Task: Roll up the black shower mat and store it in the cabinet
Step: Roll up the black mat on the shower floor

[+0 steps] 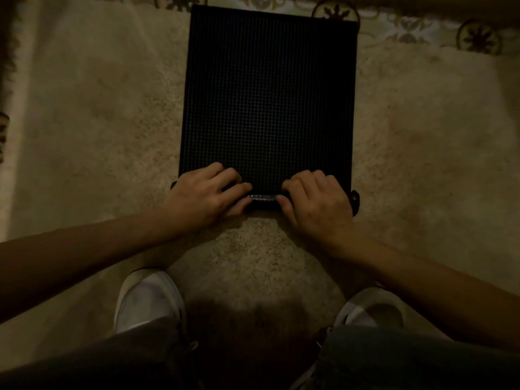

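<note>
The black shower mat (pixel 267 102), with a fine grid texture, lies flat on a beige carpet in front of me. Its near edge is curled into a thin roll (pixel 263 201) that spans the mat's width. My left hand (pixel 208 192) presses on the left part of that roll, fingers curled over it. My right hand (pixel 315 201) grips the right part the same way. A short stretch of roll shows between the two hands, and its right end sticks out past my right hand. No cabinet is in view.
The beige carpet (pixel 98 122) spreads to both sides, with a patterned border (pixel 422 29) along the far edge. My two feet in white shoes (pixel 149 299) stand close behind the roll, legs in dark trousers below.
</note>
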Demonstrator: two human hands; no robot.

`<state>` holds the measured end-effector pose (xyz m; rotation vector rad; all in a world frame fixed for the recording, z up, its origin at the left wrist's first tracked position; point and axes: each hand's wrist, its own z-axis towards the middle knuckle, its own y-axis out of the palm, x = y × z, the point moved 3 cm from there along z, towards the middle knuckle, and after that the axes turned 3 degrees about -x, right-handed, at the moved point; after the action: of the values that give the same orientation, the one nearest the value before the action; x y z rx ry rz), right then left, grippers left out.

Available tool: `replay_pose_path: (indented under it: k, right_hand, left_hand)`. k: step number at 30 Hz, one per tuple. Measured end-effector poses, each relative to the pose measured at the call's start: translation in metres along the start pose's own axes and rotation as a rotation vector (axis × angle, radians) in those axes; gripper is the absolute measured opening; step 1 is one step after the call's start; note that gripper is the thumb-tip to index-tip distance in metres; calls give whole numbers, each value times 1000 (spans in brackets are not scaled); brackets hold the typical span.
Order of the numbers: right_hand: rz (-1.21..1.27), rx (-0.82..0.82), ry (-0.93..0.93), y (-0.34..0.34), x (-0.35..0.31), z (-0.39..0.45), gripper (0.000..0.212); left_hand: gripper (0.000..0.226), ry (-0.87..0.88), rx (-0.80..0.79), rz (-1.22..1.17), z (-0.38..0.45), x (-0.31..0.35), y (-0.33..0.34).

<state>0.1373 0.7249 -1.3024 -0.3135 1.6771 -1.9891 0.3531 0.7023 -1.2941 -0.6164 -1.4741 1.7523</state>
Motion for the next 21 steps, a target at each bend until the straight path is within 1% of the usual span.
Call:
replay_pose_path:
  k: [3, 8, 10, 12, 13, 16, 18, 21]
  right_hand:
    - [-75, -24, 48, 2, 5, 16, 37]
    - [-65, -21, 129, -2, 13, 31, 39]
    - [-53, -65, 159, -3, 16, 38, 38]
    - [-15, -131, 175, -2, 18, 43, 38]
    - [2, -146, 182, -2, 19, 45, 38]
    - [-6, -98, 178, -6, 20, 46, 35]
    - [-56, -67, 186, -5, 16, 42, 34]
    - [-114, -74, 247, 0, 10, 36, 38]
  left_hand:
    - [27, -82, -23, 33, 9, -3, -3]
    - [37, -282, -73, -1, 13, 9, 1]
    - [37, -337, -74, 53, 12, 16, 4]
    - [37, -338, -69, 89, 16, 13, 6]
    - [37, -311, -73, 102, 20, 10, 7]
    - [36, -229, -113, 140, 31, -4, 11]
    - [33, -243, -137, 126, 35, -8, 12]
    - [31, -278, -148, 93, 40, -10, 12]
